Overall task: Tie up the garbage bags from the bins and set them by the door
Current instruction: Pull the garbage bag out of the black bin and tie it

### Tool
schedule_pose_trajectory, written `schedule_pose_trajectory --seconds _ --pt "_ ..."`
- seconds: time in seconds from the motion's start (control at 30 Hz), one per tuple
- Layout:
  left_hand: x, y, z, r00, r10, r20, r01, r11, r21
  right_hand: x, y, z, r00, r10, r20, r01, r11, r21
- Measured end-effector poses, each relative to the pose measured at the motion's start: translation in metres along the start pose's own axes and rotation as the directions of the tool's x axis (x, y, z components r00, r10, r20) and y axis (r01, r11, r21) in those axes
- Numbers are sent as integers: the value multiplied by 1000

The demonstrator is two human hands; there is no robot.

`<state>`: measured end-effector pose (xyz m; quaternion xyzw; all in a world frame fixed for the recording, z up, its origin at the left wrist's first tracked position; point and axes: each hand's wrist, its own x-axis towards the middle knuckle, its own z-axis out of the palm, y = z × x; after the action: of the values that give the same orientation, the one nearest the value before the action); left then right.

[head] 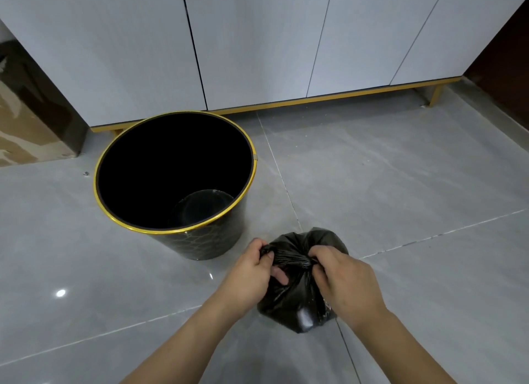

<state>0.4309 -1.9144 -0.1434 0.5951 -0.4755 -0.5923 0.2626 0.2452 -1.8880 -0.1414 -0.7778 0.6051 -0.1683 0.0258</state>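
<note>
Both forearms enter from the lower edge. Grey tiled floor [400,183] lies under everything; white cabinet [257,40] stands far beyond the fingers. Black bin [174,172] with gold rim stands upright, up and left of the fingers, no bag inside. Black garbage bag [297,300] rests on the floor between the hands. Left hand [252,272] and right hand [340,278] each pinch its gathered neck, fingers clenched on plastic.
</note>
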Motion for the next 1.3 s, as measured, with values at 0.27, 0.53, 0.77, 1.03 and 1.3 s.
schedule_pose_trajectory --seconds 0.27,0.53,0.77,1.03,1.3 --pt "13 18 15 997 -32 -70 21 987 -162 -5 2 3 984 -148 -96 160 979 127" --pt "17 24 19 990 -138 -33 134 986 -102 -5 7 -6 991 -134 15 131 980 152" --pt "-11 5 12 921 388 -14 -309 755 578 4 5 1 966 188 177 -246 880 407" --pt "-3 -7 14 857 515 -20 -320 562 763 8 -3 0 880 295 372 -475 548 689" --pt "-2 -15 7 824 567 -3 -313 458 832 18 -6 -22 605 186 775 -761 -153 631"
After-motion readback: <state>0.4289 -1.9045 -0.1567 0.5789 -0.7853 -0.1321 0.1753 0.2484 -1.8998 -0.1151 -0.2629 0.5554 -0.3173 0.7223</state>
